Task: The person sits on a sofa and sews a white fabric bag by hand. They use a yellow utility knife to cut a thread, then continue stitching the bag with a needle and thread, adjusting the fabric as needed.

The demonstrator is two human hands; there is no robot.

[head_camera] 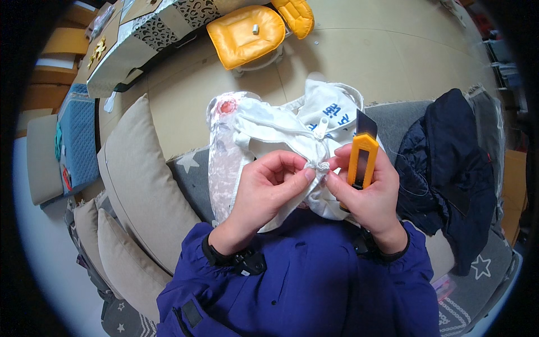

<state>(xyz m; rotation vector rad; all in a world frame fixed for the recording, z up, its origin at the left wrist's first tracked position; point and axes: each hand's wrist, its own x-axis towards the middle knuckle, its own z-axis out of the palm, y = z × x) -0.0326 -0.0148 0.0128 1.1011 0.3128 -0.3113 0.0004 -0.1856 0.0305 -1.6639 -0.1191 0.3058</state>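
Observation:
A white cloth bag (269, 122) with a zipper and blue lettering lies across my lap. My left hand (276, 181) pinches its gathered seam at the zipper's end between thumb and fingers. At the same spot, the thumb and a fingertip of my right hand (370, 185) grip the other side of that seam. A yellow utility knife (365, 162) is also tucked in my right hand, its dark blade extended and pointing away from me. The white zipper pull (322, 126) stands just beyond my fingertips. Under the bag's left side shows a floral fabric (223, 156).
Beige cushions (134, 168) lean at my left on a grey star-patterned sofa cover (189, 168). A dark navy jacket (450, 177) lies at my right, with a loose thread (417, 191) beside it. Ahead, a yellow padded stool (248, 36) carries a small spool (255, 29) near a patterned table (168, 33).

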